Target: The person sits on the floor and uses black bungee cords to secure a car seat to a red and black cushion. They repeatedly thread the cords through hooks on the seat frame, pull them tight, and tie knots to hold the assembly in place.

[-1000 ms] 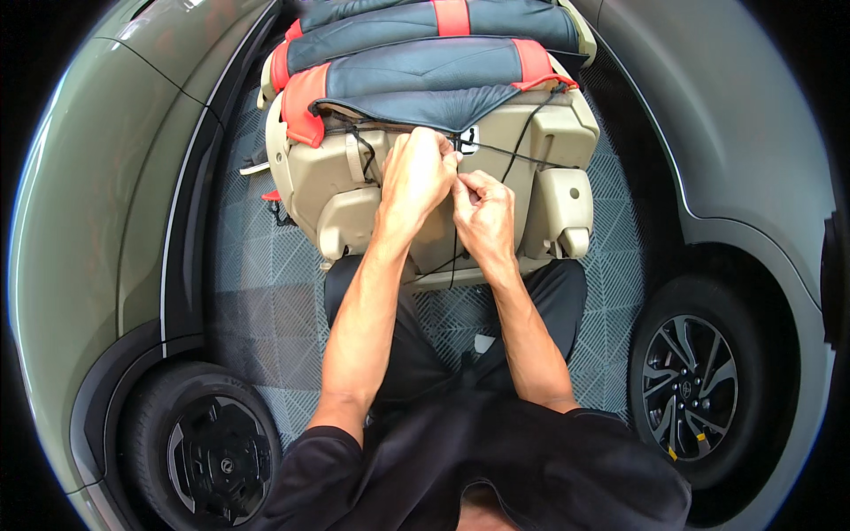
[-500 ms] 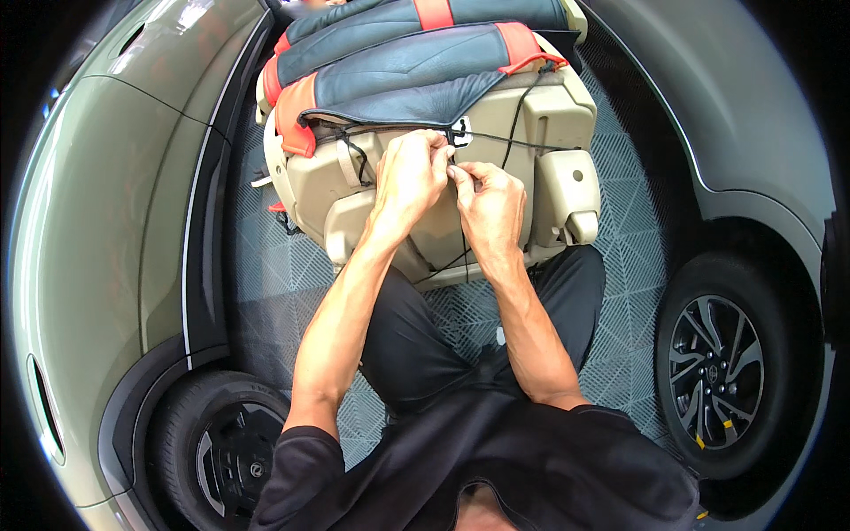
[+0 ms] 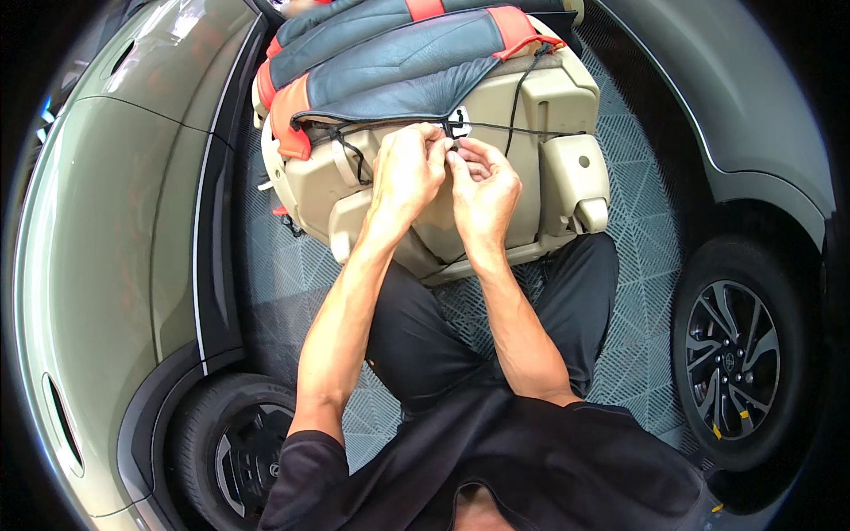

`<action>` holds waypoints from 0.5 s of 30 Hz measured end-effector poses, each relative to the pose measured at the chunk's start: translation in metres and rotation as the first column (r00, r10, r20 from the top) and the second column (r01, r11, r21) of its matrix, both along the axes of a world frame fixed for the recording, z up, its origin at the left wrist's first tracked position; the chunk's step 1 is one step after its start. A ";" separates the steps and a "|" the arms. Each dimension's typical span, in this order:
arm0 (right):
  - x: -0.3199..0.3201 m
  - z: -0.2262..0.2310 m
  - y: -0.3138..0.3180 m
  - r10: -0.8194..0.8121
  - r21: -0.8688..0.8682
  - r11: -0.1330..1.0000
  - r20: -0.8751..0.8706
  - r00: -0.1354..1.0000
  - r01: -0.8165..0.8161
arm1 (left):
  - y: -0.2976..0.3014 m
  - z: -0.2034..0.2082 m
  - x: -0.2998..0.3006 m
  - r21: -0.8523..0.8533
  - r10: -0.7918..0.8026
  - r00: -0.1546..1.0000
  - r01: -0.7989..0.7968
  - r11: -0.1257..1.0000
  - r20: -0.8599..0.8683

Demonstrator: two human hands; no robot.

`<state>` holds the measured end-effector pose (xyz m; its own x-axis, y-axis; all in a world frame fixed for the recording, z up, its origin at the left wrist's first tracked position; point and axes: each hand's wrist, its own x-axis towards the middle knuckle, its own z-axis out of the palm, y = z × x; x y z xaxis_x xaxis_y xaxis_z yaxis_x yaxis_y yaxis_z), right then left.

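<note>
The dark cover (image 3: 403,75) already drapes over the top of the beige seat (image 3: 522,186), black cord (image 3: 542,133) strung across behind, but the fastening looks unfinished — your left hand (image 3: 409,168) and right hand (image 3: 487,188) apparently pinch that cord between their fingers.

Floor (image 3: 633,310): grey, ridged | on it: beige-backed seat (image 3: 527,181) | sides: left car wheel (image 3: 248,456), right car wheel (image 3: 731,358)

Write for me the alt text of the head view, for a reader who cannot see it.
A person's left hand and right hand pinch black cord at a beige seat with a dark blue and red cover. A green car stands at the left, a grey car at the right.
</note>
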<state>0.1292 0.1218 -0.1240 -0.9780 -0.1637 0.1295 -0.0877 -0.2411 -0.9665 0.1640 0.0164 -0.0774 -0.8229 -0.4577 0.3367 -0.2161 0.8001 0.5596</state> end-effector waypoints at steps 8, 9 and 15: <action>0.006 -0.004 -0.007 -0.083 0.034 0.996 -0.003 0.997 0.083 | 0.001 0.002 -0.001 0.004 -0.008 1.000 0.008 1.000 -0.009; 0.008 -0.005 -0.008 -0.105 0.048 0.993 -0.057 0.993 0.108 | 0.001 0.002 -0.001 0.007 -0.007 1.000 0.007 1.000 -0.004; 0.010 0.002 -0.013 -0.133 0.030 0.990 -0.129 0.983 0.138 | 0.001 0.001 -0.001 -0.002 -0.008 1.000 0.008 1.000 -0.014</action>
